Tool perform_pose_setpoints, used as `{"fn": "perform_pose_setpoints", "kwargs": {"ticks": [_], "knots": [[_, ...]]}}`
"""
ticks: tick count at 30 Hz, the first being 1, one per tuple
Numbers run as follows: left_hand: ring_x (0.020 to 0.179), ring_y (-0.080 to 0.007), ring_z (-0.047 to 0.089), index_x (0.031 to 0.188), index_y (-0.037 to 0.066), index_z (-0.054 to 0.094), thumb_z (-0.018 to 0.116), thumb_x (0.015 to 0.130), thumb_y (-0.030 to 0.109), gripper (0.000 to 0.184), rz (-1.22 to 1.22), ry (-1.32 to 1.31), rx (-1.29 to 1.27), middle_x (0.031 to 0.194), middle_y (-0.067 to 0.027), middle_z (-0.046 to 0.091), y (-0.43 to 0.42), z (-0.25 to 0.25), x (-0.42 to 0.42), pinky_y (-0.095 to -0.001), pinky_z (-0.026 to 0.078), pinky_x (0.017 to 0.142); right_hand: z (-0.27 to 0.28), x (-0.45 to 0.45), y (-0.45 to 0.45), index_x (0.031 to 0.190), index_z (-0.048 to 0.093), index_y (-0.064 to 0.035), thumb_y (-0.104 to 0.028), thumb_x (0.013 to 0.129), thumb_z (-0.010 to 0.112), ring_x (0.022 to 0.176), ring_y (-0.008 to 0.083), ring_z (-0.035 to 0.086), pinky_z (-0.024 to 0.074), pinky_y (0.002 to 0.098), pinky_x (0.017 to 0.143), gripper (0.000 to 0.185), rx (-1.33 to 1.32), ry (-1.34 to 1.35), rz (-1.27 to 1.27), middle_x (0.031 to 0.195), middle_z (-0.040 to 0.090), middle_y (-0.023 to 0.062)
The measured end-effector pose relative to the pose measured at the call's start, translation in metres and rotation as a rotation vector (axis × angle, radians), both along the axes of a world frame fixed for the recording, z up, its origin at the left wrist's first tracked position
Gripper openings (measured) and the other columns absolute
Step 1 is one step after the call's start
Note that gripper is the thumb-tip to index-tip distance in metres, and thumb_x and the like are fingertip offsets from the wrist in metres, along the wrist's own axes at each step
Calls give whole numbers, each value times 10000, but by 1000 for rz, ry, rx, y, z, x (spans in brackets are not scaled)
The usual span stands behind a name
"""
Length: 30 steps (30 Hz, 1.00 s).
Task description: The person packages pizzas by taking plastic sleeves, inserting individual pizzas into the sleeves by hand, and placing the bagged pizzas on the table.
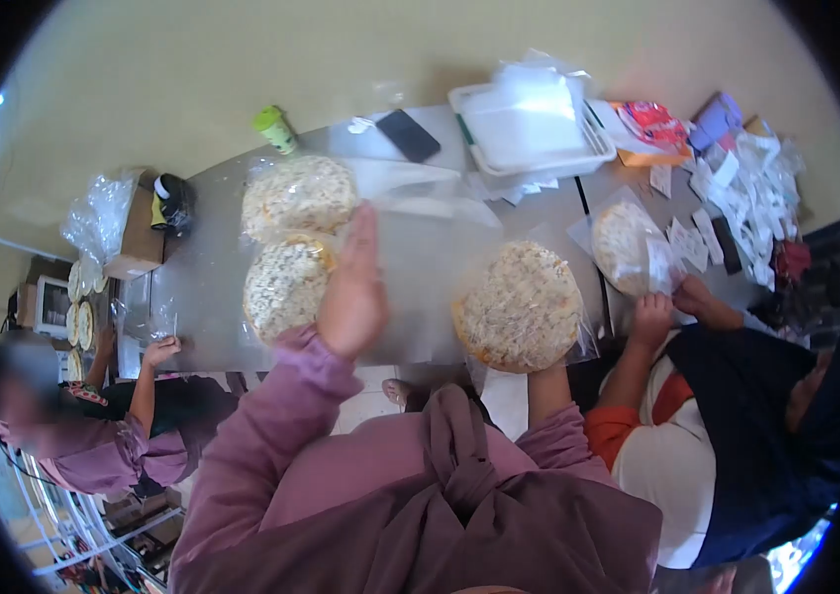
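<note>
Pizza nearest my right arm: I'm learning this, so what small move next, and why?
Perhaps bring the left hand over to steady that pizza: it reaches the front edge of the table, where the right forearm disappears beneath it.

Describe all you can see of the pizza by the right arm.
The pizza is round and flat, its pale topping uneven and crumbly-looking, with a browner rim at lower left. Clear film shows at its edge. It is face up at the near side of the table; the right forearm runs beneath it, the hand hidden.
</note>
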<state>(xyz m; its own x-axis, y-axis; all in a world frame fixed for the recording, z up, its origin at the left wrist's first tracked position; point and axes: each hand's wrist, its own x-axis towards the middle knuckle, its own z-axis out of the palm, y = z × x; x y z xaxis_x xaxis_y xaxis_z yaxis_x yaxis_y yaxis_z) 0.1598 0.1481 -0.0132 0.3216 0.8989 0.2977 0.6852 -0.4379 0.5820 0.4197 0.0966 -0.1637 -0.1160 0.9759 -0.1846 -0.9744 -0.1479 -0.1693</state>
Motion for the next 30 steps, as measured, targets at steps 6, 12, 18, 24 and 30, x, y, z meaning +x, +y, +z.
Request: {"fn": "perform_pose_setpoints", "kwargs": {"ticks": [6,12,18,24,30], "knots": [[1063,-412,470,1362,-30,156,347,639,-139,756,-80,187,-148,1417,-217,173,28,-57,57,-388,440,820,-18,25,-37,1326,334,-92,-458,909,306,1209,260,390,350,434,991,556,-33,20,-39,1333,388,112],[962,-385,531,1371,11,169,372,655,-121,756,-126,271,-84,1423,-173,192,42,-70,66,-401,454,782,-22,28,-66,1320,340,-87,-430,913,314,1200,252,399,353,419,989,533,-39,4,-77,1323,399,113],[1111,-343,458,1365,26,194,410,701,-68,704,-369,308,-90,1412,-131,240,32,-60,62,-383,449,832,-27,0,-106,1314,345,-82,-401,917,322,1191,244,408,356,403,988,511,-41,-11,-149,1312,409,114],[1111,-337,463,1355,46,243,414,692,-82,696,-614,285,-50,1412,-114,248,5,-67,33,-371,437,865,-37,-54,-141,1308,351,-77,-373,920,330,1181,236,418,360,388,986,488,-50,-43,-149,1302,420,115],[1175,-317,418,1357,79,261,408,669,-118,731,-775,374,-173,1416,-103,251,-16,-61,-4,-362,392,939,-42,-92,-157,1302,356,-72,-344,924,339,1172,227,427,363,373,985,466,-35,-81,-147,1292,430,116]]}}
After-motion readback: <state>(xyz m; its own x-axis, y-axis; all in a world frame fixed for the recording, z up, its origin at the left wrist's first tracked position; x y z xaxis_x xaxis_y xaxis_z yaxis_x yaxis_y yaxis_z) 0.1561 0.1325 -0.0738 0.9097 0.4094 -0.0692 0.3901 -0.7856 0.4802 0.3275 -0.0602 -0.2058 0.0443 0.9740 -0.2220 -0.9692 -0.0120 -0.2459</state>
